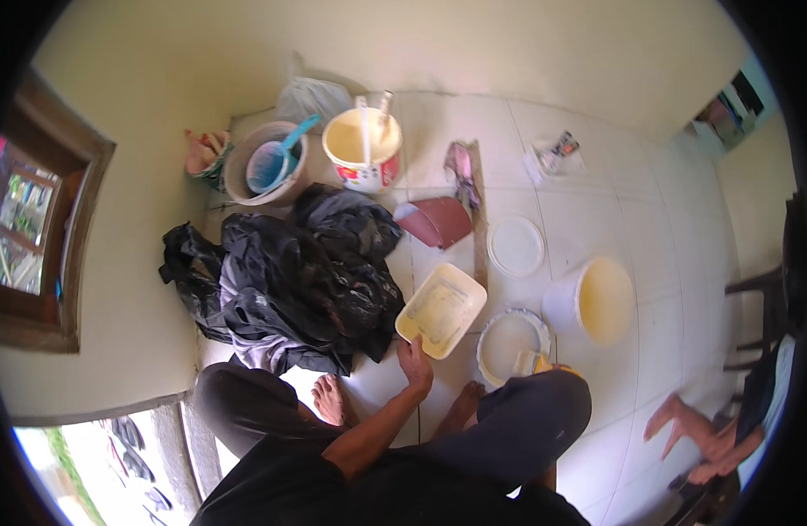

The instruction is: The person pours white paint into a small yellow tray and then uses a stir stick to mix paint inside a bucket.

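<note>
My left hand grips the near edge of a cream rectangular paint tray, thumb at its rim. Paint smears mark the tray's bottom. My right hand is hidden behind my right knee. Beside that knee, a paintbrush with pale bristles shows over a round, white-rimmed lid; its other end is partly covered by the knee. A white bucket with a yellowish inside stands tilted to the right in the picture, past the lid.
Crumpled black plastic sheeting lies left. Behind it are a grey tub with a blue dipper and a paint bucket holding tools. A maroon piece and white lid lie ahead. Another person's hand shows right.
</note>
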The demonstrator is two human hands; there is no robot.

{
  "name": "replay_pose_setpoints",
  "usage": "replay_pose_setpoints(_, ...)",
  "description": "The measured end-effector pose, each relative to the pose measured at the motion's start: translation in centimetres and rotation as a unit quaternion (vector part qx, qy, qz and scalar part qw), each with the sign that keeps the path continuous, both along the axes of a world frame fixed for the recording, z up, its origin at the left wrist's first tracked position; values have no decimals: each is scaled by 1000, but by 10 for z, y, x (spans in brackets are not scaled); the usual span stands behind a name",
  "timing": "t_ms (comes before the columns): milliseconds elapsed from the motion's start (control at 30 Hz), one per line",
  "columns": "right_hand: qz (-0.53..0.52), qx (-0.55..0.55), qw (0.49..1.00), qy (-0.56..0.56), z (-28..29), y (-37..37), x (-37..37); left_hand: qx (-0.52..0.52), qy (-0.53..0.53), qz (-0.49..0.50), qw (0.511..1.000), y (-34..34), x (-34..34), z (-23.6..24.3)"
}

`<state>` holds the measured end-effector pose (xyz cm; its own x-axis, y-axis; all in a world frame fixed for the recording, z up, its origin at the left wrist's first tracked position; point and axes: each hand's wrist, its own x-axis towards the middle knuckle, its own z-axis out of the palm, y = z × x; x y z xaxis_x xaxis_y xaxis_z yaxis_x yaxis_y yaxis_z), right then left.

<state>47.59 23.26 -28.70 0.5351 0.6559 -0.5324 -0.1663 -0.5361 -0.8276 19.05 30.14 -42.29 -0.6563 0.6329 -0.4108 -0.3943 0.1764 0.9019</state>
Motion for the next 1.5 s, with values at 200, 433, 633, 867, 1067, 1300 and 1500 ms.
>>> replay_pose_setpoints(200,33,-9,999,18,-1,12,3,-71,105,-59,990,-2,-1,7)
replay_pose_setpoints(433,46,-16,999,17,5,13,21,-190,328,16,925,-5,8,81)
replay_pose_setpoints(633,61,-28,997,23,7,-2,31,38,348,-37,936,95,-22,130)
replay_pose_setpoints(867,107,-41,993,28,12,3,33,-175,245,87,950,245,-93,137)
replay_pose_setpoints(1067,119,-36,991,39,20,1,36,-255,422,-640,589,291,-210,199)
replay_pose_setpoints(1300,364,15,931,39,80,48,62,-253,625,-566,475,223,-201,294)
replay_pose_setpoints(1500,515,120,778,-340,214,250,-93,-105,665,-564,478,113,-141,350)
